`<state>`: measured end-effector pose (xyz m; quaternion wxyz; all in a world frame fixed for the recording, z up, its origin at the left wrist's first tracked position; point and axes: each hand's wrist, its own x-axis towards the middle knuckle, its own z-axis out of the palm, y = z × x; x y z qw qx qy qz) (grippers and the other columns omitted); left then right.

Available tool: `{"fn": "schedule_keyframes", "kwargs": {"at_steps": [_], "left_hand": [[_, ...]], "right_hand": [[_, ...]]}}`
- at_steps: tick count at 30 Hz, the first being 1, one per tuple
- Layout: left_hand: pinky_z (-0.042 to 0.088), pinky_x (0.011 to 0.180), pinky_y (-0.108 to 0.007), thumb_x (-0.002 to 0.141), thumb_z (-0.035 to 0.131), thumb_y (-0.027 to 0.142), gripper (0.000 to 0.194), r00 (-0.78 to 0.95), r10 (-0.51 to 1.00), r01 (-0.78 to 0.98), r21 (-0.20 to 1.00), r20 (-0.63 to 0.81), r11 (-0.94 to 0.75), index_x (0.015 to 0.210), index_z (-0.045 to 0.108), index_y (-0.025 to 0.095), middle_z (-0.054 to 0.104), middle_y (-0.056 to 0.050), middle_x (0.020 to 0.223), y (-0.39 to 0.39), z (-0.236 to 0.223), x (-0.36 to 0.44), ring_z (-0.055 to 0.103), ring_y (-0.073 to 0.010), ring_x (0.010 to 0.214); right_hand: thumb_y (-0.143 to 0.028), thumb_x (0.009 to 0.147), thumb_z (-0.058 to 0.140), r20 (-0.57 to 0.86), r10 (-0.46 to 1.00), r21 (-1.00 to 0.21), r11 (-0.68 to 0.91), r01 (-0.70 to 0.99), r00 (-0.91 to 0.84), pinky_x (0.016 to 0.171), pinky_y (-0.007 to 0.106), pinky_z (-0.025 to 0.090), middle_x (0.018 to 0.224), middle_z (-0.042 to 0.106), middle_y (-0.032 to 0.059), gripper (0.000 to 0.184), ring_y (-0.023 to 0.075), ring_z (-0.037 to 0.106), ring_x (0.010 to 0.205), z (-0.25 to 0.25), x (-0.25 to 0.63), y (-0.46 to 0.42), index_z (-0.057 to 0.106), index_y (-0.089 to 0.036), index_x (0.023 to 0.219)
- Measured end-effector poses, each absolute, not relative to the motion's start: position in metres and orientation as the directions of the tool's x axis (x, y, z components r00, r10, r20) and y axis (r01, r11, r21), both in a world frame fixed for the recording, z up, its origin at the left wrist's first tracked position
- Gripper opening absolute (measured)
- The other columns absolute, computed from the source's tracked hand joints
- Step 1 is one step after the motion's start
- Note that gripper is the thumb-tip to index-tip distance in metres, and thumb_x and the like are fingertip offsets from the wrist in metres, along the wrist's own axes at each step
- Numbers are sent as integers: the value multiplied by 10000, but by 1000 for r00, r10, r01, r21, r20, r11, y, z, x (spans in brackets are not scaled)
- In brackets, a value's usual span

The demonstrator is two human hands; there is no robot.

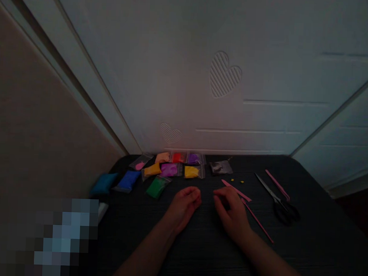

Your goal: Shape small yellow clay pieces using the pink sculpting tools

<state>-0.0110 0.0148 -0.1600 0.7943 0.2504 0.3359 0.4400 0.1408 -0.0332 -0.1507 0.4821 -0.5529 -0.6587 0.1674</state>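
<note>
Inside the left hand [186, 204], curled fingers [195, 193] hide any contents

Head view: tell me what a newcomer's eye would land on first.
Probably the brightly coloured packets, grouped towards the far left of the dark table. Next, perhaps, the large ridged heart on the pale panel behind, and the black-handled scissors at the right. The left hand and right hand sit apart near the middle.

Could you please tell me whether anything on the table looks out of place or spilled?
Two small yellow bits lie loose on the table, just beyond the flat pink strip and outside the yellow packet; they may be stray crumbs. In this dim light, nothing else looks spilled.
</note>
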Motion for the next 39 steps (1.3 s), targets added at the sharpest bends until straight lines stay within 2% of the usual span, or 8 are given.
{"fn": "schedule_keyframes", "kwargs": {"at_steps": [14,27,33,39], "left_hand": [[464,612,-194,678,635,86,72,433,821,-528,634,-372,565,748,642,101,602,-61,746,13,-158,-14,539,-83,653],[485,631,-204,651,648,78,158,399,821,-483,667,-409,567,802,617,114,654,-85,784,14,-156,-14,589,-96,650],[458,687,-208,643,647,67,286,434,836,-491,690,-335,531,908,581,153,648,-44,790,13,-154,-14,593,-95,693],[418,740,-215,653,646,83,253,430,850,-440,751,-306,493,891,590,148,656,-43,759,13,-155,-15,596,-105,743]], "right_hand": [[-163,794,452,431,900,-782,337,525,64,640,301,428,827,538,44,144,158,503,745,-148,141,-36,540,-202,901],[-153,790,454,430,900,-790,333,515,78,650,308,436,826,535,45,143,165,506,761,-147,143,-36,541,-205,891],[-153,790,452,413,908,-790,317,524,73,652,304,432,827,532,46,140,161,504,749,-146,142,-36,539,-201,889],[-157,787,456,420,905,-786,328,524,64,670,311,443,848,534,50,150,168,515,778,-147,142,-36,542,-205,900]]}}
